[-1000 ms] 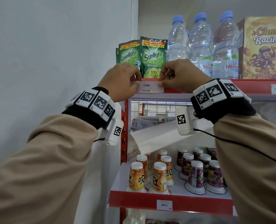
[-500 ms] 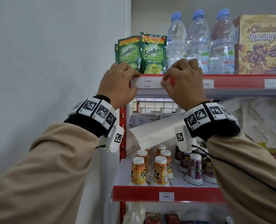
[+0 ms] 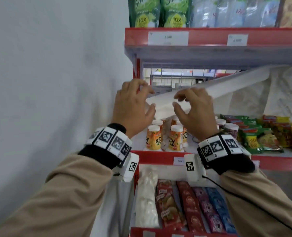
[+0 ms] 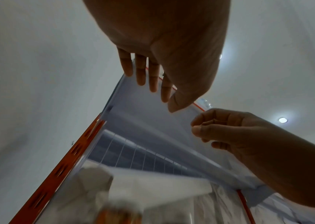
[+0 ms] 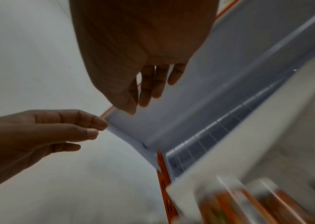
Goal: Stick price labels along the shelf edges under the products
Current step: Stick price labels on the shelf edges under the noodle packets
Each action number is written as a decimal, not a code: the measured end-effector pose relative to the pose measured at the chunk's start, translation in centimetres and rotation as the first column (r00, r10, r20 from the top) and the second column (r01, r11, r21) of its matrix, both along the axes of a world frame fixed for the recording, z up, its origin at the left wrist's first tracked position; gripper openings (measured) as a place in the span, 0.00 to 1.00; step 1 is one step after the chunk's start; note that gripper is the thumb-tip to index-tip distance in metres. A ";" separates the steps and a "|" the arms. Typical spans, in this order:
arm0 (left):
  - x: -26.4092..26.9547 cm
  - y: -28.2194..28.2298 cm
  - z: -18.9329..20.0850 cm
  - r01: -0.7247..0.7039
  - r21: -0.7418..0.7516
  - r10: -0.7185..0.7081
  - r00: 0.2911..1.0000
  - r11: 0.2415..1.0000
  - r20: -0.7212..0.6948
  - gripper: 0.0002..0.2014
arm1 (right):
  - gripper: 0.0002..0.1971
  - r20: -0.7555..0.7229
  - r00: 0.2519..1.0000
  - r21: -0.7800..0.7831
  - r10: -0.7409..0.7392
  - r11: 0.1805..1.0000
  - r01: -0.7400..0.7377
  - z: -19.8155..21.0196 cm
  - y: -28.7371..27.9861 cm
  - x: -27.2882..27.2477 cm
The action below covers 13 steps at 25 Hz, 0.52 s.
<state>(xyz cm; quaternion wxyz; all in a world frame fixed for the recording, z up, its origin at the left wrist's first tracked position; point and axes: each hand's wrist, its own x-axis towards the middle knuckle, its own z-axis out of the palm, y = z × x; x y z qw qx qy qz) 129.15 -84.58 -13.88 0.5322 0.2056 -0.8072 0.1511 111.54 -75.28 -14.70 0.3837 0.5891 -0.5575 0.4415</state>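
While both hands hang free before the middle shelf, the left hand and right hand hold nothing, fingers loosely spread. Behind and above, the paper price label sits flat on the glossy red shelf edge under the green pouches. I judge the next step needs a fresh label.

Even, soft head view; wrist views dimmer — palms shadowed, motion blur low, ceiling lamps glaring.

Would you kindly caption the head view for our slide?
Both hands, left and right, hang open and empty below the price label on the top shelf edge.
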 end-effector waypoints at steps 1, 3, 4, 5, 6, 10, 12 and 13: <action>0.0 0.1 -1.8 -0.016 0.048 0.014 1.000 0.999 0.026 0.15 | 0.07 0.011 1.000 0.059 0.008 0.998 -0.008 -1.8 -0.1 0.0; 0.0 0.2 -5.7 -0.077 0.157 0.062 0.993 0.985 0.099 0.14 | 0.06 0.027 0.999 0.173 0.021 0.985 -0.025 -5.4 -0.2 -0.1; -0.1 0.3 -7.4 -0.114 0.206 0.087 0.987 0.972 0.135 0.15 | 0.06 0.032 0.999 0.218 0.019 0.975 -0.026 -6.9 -0.1 -0.2; 0.0 0.5 -9.0 -0.155 0.255 0.115 0.979 0.954 0.166 0.15 | 0.06 0.041 0.999 0.264 0.012 0.964 -0.023 -8.4 0.1 -0.4; -0.1 0.7 -10.3 -0.199 0.298 0.145 0.970 0.934 0.193 0.17 | 0.06 0.052 0.999 0.302 -0.001 0.953 -0.015 -9.7 0.3 -0.6; -0.2 1.9 -14.7 -0.300 0.488 0.194 0.947 0.819 0.256 0.30 | 0.09 0.096 0.995 0.368 -0.026 0.930 -0.011 -13.7 1.7 -1.8; -0.4 2.6 -15.9 -0.286 0.562 0.154 0.950 0.776 0.271 0.37 | 0.12 0.073 0.997 0.351 -0.015 0.936 -0.012 -14.6 2.2 -1.9; -0.5 3.0 -16.3 -0.277 0.586 0.141 0.953 0.761 0.268 0.39 | 0.13 0.063 0.998 0.344 -0.007 0.939 -0.015 -14.9 2.4 -1.8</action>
